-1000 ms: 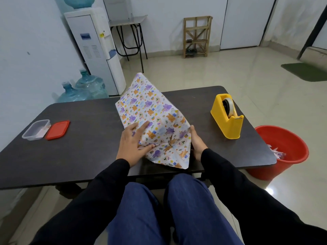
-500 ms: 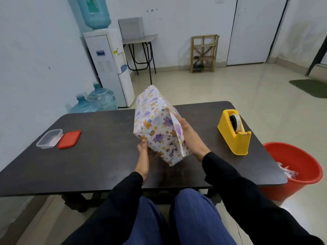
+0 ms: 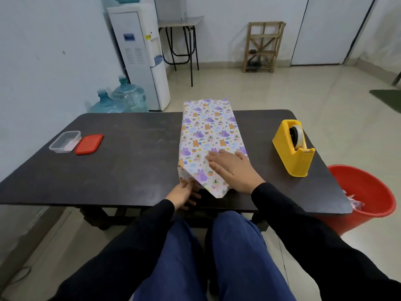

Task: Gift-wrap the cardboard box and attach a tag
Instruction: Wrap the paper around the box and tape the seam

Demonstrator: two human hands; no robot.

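The box [image 3: 209, 135], covered in white wrapping paper printed with purple and orange animals, lies flat on the dark table [image 3: 130, 161], its long side running away from me. Its near end is folded into a pointed flap that hangs toward the table's front edge. My right hand [image 3: 232, 168] lies flat on top of the near part of the box with straight fingers. My left hand [image 3: 182, 193] touches the paper at the near left corner, fingers against the folded end. The cardboard itself is hidden by the paper.
A yellow tape dispenser [image 3: 294, 151] stands on the table to the right. A clear plastic container [image 3: 65, 141] and its red lid [image 3: 89, 143] lie at the left. A red bucket [image 3: 366, 196] with scraps sits on the floor, right of the table.
The wrapped box was held upright in both hands half a second ago; it now lies flat on the table. My right hand moved onto its top, my left to the near corner.
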